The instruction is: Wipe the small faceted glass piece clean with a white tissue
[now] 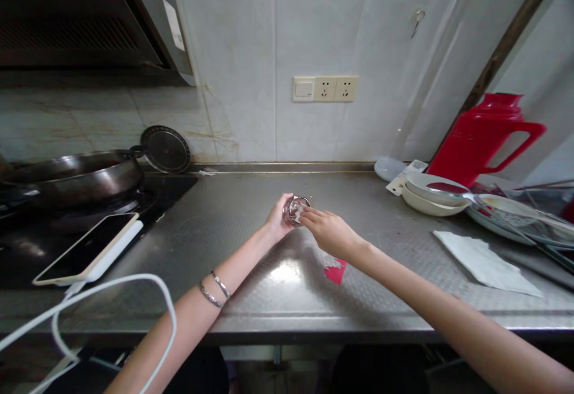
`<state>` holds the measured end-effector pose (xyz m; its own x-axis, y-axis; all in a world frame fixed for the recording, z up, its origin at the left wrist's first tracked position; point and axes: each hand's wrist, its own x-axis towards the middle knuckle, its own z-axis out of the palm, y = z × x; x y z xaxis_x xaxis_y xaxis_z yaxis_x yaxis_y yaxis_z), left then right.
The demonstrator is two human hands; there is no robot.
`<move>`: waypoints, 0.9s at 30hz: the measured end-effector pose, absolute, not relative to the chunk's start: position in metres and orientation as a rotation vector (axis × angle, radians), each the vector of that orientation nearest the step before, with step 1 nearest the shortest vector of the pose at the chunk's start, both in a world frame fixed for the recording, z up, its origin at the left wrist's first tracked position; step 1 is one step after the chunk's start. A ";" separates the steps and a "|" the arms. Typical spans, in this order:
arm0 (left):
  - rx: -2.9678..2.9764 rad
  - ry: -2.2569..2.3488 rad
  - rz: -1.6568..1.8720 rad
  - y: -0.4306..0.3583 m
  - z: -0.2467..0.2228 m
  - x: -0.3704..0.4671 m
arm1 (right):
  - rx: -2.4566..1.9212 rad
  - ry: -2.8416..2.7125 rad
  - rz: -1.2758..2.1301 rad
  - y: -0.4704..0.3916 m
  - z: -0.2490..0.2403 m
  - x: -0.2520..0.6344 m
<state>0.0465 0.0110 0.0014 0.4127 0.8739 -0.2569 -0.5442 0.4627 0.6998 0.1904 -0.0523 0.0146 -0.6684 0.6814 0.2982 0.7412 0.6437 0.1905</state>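
Near the middle of the metal counter, my left hand is wrapped round the side of a small clear glass. The fingers of my right hand are pressed together at the glass's right side and rim. Something whitish shows at those fingertips, too small to name. A torn red and silver packet lies flat on the counter below my right hand.
A steel pan sits on the black stove at left, beside a phone and white cable. On the right are a red thermos, stacked bowls, plates and a white napkin.
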 end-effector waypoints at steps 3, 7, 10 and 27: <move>0.621 0.638 1.061 0.008 -0.003 0.048 | -1.446 -2.413 -0.233 -0.062 0.005 0.165; 0.642 0.615 1.111 0.005 -0.007 0.049 | -1.615 -2.203 -0.089 -0.064 0.000 0.143; 0.603 0.565 1.137 0.004 -0.006 0.048 | -1.568 -2.274 -0.171 -0.058 0.002 0.146; 0.598 0.688 0.722 0.014 0.006 0.034 | -0.685 -2.904 -0.770 -0.026 0.046 0.210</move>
